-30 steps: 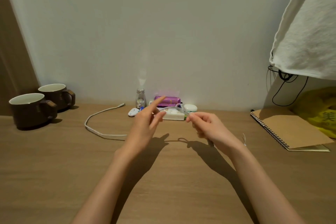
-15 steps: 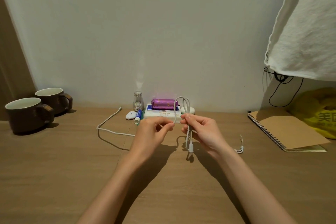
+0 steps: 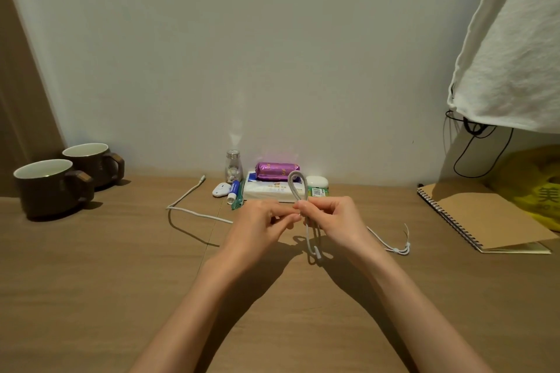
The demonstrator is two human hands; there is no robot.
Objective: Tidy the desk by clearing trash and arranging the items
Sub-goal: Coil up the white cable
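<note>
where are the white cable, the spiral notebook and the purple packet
white cable (image 3: 200, 215), head view, on the slack stretch lying flat at left
spiral notebook (image 3: 485, 218), head view, middle of its brown cover
purple packet (image 3: 277, 171), head view, middle of its front face

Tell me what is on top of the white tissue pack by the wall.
A shiny purple foil packet lies on the white plastic tissue pack. A loop of white charging cable held up by the right hand covers its right end; anything there is hidden.
</note>
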